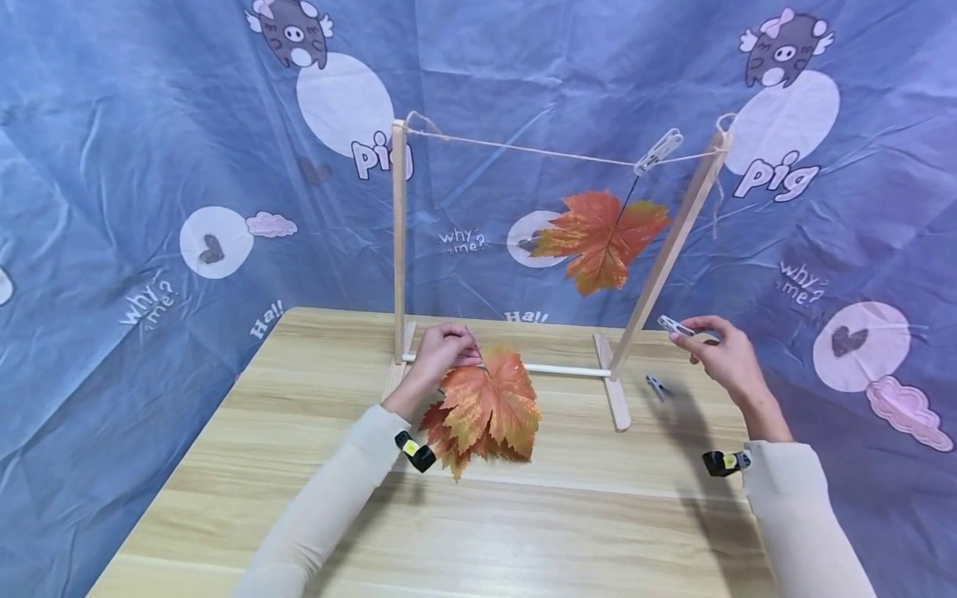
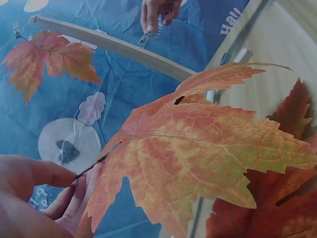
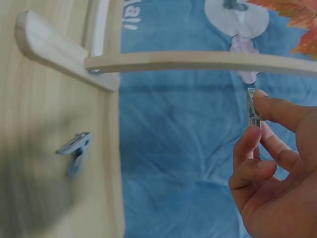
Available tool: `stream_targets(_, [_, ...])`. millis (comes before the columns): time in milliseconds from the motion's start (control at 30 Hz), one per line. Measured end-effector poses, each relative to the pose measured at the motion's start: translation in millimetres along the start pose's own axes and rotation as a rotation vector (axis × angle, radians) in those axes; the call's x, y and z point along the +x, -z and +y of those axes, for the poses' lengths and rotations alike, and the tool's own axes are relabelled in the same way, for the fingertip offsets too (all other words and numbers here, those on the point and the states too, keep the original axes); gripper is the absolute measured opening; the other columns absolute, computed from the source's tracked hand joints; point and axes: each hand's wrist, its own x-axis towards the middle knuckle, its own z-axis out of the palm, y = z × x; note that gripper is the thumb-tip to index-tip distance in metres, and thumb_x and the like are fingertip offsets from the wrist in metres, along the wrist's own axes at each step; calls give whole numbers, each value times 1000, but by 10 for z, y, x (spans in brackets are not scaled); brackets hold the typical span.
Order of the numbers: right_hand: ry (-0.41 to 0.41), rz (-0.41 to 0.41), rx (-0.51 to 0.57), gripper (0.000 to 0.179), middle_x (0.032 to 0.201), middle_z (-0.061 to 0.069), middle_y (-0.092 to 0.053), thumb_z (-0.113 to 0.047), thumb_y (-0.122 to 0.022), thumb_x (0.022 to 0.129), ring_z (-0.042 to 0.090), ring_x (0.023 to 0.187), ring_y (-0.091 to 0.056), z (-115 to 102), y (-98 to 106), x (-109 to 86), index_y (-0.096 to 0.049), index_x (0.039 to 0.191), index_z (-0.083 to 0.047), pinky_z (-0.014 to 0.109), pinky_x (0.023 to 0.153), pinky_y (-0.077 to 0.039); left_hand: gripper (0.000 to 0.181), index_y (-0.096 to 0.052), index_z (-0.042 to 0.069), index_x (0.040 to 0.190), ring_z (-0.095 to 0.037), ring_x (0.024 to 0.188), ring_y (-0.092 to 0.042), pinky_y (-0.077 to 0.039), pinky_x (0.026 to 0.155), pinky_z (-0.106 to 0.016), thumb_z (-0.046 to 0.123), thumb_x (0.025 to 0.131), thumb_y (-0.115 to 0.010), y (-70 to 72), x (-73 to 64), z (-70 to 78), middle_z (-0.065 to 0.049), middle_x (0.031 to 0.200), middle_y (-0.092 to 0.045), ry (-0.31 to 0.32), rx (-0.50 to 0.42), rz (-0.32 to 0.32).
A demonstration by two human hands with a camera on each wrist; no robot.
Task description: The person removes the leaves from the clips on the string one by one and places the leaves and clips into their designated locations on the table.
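By its thin dark stem, my left hand (image 1: 446, 353) pinches an orange-and-yellow artificial maple leaf (image 1: 493, 394) above the table, left of the rack's middle. Redder leaves (image 2: 257, 208) lie beneath it. Between thumb and fingers, my right hand (image 1: 723, 355) holds a grey clothespin (image 1: 675, 326) to the right of the rack. On the string (image 1: 523, 148), another clothespin (image 1: 658, 152) grips the stem of a hanging maple leaf (image 1: 604, 241). A further clothespin (image 3: 77, 148) rests on the table beneath my right hand.
The wooden rack has a left post (image 1: 399, 241), a right post (image 1: 673, 249), a white lower bar (image 1: 568, 370) and flat feet (image 1: 613, 399). It stands near the back of the wood-grain table (image 1: 299, 465). A blue printed cloth (image 1: 134, 166) hangs behind.
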Motion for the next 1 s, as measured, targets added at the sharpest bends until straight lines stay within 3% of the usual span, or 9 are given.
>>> stream_targets(200, [-36, -17, 9, 54, 94, -22, -57, -39, -74, 101, 2, 67, -59, 186, -33, 42, -61, 135, 0, 24, 46, -43, 20, -62, -19, 113, -12, 71, -70, -66, 69, -22, -4, 100, -58, 14, 5, -120, -12, 86, -70, 24, -24, -1])
stream_targets(500, [-105, -20, 42, 50, 87, -26, -56, -36, -75, 101, 4, 61, -57, 503, -132, 13, -60, 132, -1, 25, 43, -43, 23, -61, -21, 117, -12, 71, -70, -67, 71, -23, -5, 101, -57, 47, -23, -356, -10, 85, -69, 82, -54, -2])
stream_targets(700, [-133, -35, 31, 58, 90, -29, -54, -37, -75, 101, 3, 65, -57, 707, -203, 26, -58, 141, 2, 26, 47, -46, 15, -65, -14, 110, -12, 71, -72, -68, 72, -25, -4, 101, -59, 69, -19, -483, -10, 84, -71, 105, -40, 10])
stream_targets(1000, [-187, -64, 17, 55, 91, -15, -59, -29, -73, 103, 7, 64, -60, 893, -279, 4, -56, 141, 7, 28, 50, -51, 20, -68, -17, 114, -13, 69, -74, -68, 75, -27, -6, 99, -61, 107, -89, -648, -16, 87, -73, 173, 42, 26])
